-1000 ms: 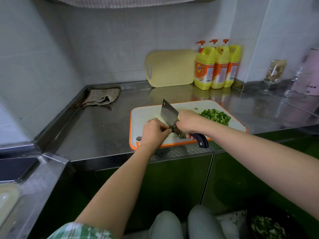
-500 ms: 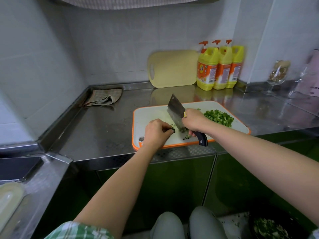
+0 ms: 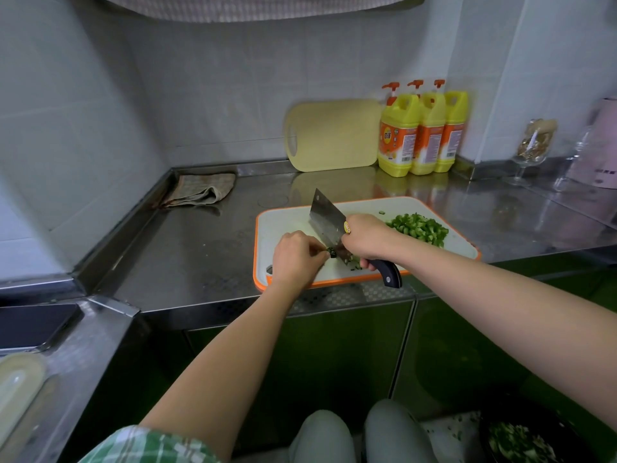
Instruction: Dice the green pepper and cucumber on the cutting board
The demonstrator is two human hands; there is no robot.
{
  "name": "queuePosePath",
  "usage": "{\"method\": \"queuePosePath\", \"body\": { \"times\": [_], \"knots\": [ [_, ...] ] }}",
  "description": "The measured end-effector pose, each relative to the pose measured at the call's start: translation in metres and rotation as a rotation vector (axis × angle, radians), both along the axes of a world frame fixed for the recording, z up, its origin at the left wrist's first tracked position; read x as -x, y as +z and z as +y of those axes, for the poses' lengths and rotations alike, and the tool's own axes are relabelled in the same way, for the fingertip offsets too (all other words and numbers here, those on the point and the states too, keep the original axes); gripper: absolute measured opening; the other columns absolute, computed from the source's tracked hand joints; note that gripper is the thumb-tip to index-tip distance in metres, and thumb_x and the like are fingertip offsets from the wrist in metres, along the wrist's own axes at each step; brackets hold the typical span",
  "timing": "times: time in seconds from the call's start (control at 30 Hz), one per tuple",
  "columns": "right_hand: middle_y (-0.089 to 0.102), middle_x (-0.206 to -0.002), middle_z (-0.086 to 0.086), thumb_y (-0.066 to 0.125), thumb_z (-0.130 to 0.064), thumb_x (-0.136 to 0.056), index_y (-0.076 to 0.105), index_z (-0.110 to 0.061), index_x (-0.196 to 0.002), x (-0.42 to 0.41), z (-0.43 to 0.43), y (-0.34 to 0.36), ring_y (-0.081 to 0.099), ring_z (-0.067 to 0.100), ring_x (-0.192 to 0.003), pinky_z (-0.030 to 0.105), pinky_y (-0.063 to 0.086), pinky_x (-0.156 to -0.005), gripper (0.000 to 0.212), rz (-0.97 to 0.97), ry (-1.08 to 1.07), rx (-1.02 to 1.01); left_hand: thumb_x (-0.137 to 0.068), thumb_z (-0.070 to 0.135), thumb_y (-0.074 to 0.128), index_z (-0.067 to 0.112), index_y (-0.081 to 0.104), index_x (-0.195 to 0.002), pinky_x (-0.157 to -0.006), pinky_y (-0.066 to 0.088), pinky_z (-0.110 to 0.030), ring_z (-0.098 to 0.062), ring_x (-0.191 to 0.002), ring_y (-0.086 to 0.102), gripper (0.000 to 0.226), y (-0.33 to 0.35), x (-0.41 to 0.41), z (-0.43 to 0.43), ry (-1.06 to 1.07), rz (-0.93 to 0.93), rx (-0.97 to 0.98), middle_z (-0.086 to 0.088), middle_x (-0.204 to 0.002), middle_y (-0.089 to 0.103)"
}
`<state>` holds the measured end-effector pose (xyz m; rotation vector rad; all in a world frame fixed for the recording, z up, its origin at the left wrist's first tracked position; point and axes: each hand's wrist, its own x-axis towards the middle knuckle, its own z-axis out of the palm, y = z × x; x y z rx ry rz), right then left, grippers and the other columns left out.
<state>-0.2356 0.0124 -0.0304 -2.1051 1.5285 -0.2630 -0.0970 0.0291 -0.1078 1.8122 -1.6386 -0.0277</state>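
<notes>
A white cutting board [image 3: 287,222] with an orange rim lies on the steel counter. My right hand [image 3: 365,240] grips the dark handle of a cleaver [image 3: 325,218], its blade tilted with the edge down on the board. My left hand [image 3: 295,257] has curled fingers pinching a small dark green piece [image 3: 331,252] against the board, right beside the blade. A few cut bits [image 3: 354,264] lie under the blade. A pile of diced green pepper [image 3: 419,227] sits on the board's right side.
A yellow cutting board [image 3: 334,135] leans on the back wall beside three yellow detergent bottles [image 3: 420,132]. A folded cloth [image 3: 200,190] lies at the counter's back left. A glass [image 3: 531,152] stands at right. A dark bowl of green scraps [image 3: 517,442] sits low right. A phone [image 3: 33,324] lies at left.
The cleaver has dropped from a raised tilt down onto the piece, a chopping stroke. My left hand stays on the green piece, and more cut bits lie by the blade.
</notes>
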Motion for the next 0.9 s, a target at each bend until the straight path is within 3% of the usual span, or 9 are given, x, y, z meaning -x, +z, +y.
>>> {"method": "queuePosePath", "body": {
  "times": [0.27,0.4,0.53,0.73,0.9],
  "knots": [
    [0.058,-0.062,0.017,0.038,-0.004,-0.098,0.048,0.008,-0.121,-0.013,-0.002,-0.008,0.059,0.031,-0.057,0.035,0.054,-0.055,0.028,0.027,-0.008,-0.018,-0.086,0.027,0.07,0.019,0.079,-0.096,-0.071,0.038,-0.027,-0.02,-0.092,0.055,0.015,-0.001,0.0,-0.003,0.003,0.026,0.0,-0.001,-0.092,0.071],
    [0.057,-0.06,0.016,0.037,-0.005,-0.099,0.046,0.007,-0.123,-0.017,-0.006,-0.009,0.054,0.024,-0.046,0.029,0.048,-0.044,0.028,0.009,-0.028,-0.001,-0.087,0.027,0.069,0.02,0.078,-0.097,-0.073,0.045,-0.031,-0.022,-0.094,0.057,0.015,0.0,-0.002,-0.002,-0.025,0.03,-0.016,-0.002,-0.094,0.071],
    [0.058,-0.064,0.015,0.034,-0.007,-0.1,0.043,0.001,-0.127,-0.005,-0.013,-0.009,0.054,0.02,-0.042,0.025,0.045,-0.038,0.029,-0.073,-0.055,0.029,-0.085,0.028,0.068,0.017,0.071,-0.113,-0.078,0.042,-0.026,-0.02,-0.1,0.053,0.03,0.002,-0.007,0.002,-0.043,-0.016,-0.037,-0.003,-0.101,0.067],
    [0.056,-0.06,0.015,0.034,-0.007,-0.098,0.043,-0.002,-0.114,-0.002,-0.001,-0.001,0.051,0.02,-0.04,0.022,0.042,-0.039,0.019,-0.023,0.015,0.026,-0.079,0.024,0.063,0.017,0.074,-0.084,-0.075,0.049,-0.036,-0.021,-0.091,0.053,0.014,0.004,-0.008,0.009,0.035,-0.057,-0.051,-0.002,-0.086,0.067],
    [0.056,-0.054,0.015,0.036,-0.003,-0.097,0.049,0.007,-0.116,-0.01,-0.001,-0.002,0.05,0.022,-0.039,0.024,0.045,-0.04,0.025,0.078,0.008,0.008,-0.084,0.02,0.063,0.015,0.076,-0.085,-0.069,0.045,-0.032,-0.019,-0.088,0.052,0.014,0.003,-0.004,0.006,0.02,-0.022,-0.043,-0.002,-0.083,0.069]
  ]
}}
